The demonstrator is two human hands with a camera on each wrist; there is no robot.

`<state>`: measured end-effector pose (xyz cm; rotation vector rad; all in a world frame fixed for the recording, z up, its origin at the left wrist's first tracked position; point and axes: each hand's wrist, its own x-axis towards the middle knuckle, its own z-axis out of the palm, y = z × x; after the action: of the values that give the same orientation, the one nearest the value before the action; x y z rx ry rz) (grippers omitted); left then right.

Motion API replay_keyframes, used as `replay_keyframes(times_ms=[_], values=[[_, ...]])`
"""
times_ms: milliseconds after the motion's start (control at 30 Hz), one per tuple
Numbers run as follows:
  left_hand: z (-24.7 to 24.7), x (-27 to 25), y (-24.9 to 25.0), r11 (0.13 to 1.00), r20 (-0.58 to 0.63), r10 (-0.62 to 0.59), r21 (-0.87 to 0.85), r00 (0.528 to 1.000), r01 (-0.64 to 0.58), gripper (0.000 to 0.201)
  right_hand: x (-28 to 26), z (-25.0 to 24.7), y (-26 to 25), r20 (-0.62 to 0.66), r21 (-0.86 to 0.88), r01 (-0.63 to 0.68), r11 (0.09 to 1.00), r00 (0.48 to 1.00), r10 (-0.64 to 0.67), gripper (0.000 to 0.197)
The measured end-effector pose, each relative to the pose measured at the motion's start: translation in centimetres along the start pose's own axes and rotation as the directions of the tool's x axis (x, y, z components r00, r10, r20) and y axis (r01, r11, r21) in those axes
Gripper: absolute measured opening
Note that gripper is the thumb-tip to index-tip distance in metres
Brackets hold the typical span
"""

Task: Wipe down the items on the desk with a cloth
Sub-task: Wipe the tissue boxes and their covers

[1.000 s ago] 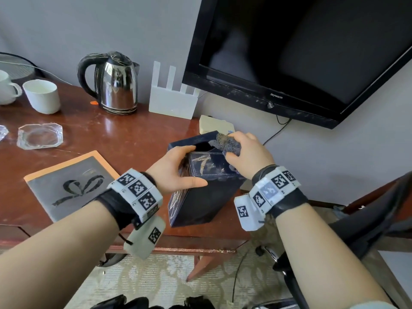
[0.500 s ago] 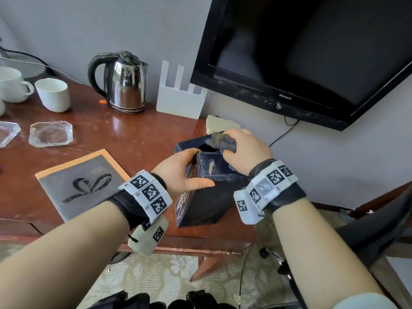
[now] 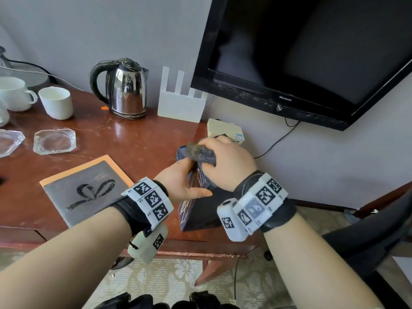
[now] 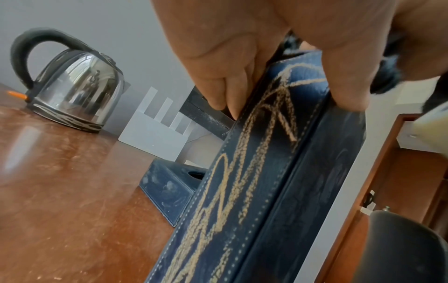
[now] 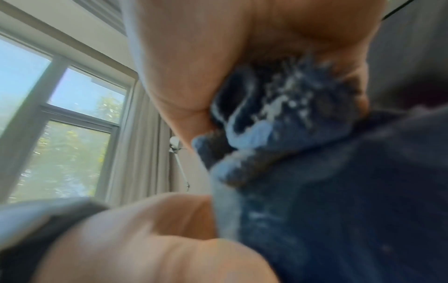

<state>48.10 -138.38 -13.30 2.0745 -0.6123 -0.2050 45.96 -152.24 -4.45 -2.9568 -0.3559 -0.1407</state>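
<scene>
A dark blue box with gold lettering stands tilted on the desk near its right front corner. My left hand grips the box's upper edge, thumb on the near face and fingers behind it. My right hand holds a bunched dark grey cloth and presses it onto the top of the box, right beside the left hand. The left wrist view shows the lettered blue panel up close. In the blurred right wrist view the cloth sits against the blue box.
On the desk stand a steel kettle, a white router, two white cups, glass ashtrays, a grey and orange folder and a small cream box. A TV hangs on the wall. A dark chair stands at the right.
My right hand has slid the cloth leftward over the top of the box, up against my left hand. The left hand keeps its grip. The head view has shifted.
</scene>
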Motion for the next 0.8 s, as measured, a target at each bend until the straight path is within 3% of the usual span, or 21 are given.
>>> replay_keyframes(times_ms=[67, 133, 267, 333, 400, 500, 600, 700, 800], values=[[0.3, -0.2, -0.1, 1.000, -0.031, 0.026, 0.000, 0.999, -0.026, 0.093, -0.9, -0.3, -0.3, 0.041, 0.034, 0.061, 0.998, 0.997, -0.062, 0.038], [0.5, 0.0, 0.1, 0.999, -0.032, 0.044, 0.018, 0.999, -0.044, 0.084, -1.3, -0.8, 0.5, 0.083, 0.050, 0.040, 0.998, 0.996, -0.044, 0.037], [0.4, 0.6, -0.5, 1.000, -0.010, -0.021, 0.000, 1.000, 0.021, 0.091, -1.8, -1.9, 4.2, 0.030, -0.045, -0.238, 0.970, 0.971, 0.239, 0.035], [0.6, 0.6, -0.7, 0.999, -0.002, -0.030, -0.013, 1.000, 0.030, 0.098, -1.9, -1.6, 4.0, -0.023, -0.100, -0.312, 0.945, 0.950, 0.311, 0.037], [0.7, 0.5, -0.7, 0.999, -0.013, -0.031, -0.034, 0.999, 0.030, 0.100, -2.2, -0.7, 1.8, -0.069, -0.049, -0.237, 0.970, 0.970, 0.233, 0.038], [0.8, 0.4, -0.9, 1.000, -0.055, 0.011, -0.001, 0.998, -0.011, 0.095, -3.2, 0.9, -1.4, -0.103, 0.064, -0.026, 0.998, 0.994, 0.032, 0.041], [0.8, 0.5, -1.0, 0.998, -0.039, 0.041, -0.047, 0.998, -0.043, 0.093, -3.9, 1.0, 0.1, -0.167, 0.121, -0.059, 0.991, 0.983, 0.079, 0.042], [0.7, 0.6, -0.9, 0.999, -0.029, 0.021, -0.046, 0.999, -0.023, 0.099, -5.2, 1.4, 4.4, -0.291, 0.161, -0.231, 0.960, 0.918, 0.269, 0.044], [0.8, 0.5, -1.0, 0.999, -0.033, 0.000, -0.043, 0.999, -0.002, 0.096, -6.2, 2.3, 6.7, -0.404, 0.342, -0.248, 0.906, 0.832, 0.380, 0.045]])
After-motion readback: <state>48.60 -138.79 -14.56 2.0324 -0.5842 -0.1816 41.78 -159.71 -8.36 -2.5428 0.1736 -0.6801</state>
